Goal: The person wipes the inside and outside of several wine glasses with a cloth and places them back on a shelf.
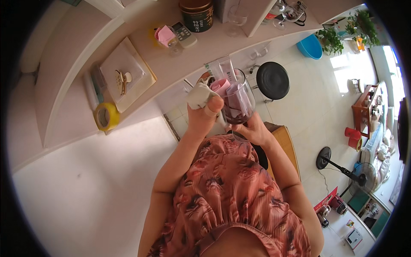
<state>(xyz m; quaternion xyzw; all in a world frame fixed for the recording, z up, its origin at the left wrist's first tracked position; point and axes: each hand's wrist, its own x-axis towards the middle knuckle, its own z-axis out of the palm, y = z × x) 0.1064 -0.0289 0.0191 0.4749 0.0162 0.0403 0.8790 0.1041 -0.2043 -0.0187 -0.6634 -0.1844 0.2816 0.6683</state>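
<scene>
My left hand grips a bunched white cloth, close to the left side of a large stemmed glass. My right hand holds this clear glass around the stem and lower bowl, with its foot towards my body. Rolled pink papers and a clear-and-white sachet bearing writing stand inside the bowl. Something dark lies at its bottom. Part of the left fingers is hidden by the cloth.
Along the shelf are yellow tape, a plastic-covered stack, a small glass with pink paper, a remote control, a dark tin and an empty stemmed glass. Beyond stand a black stool and a fan.
</scene>
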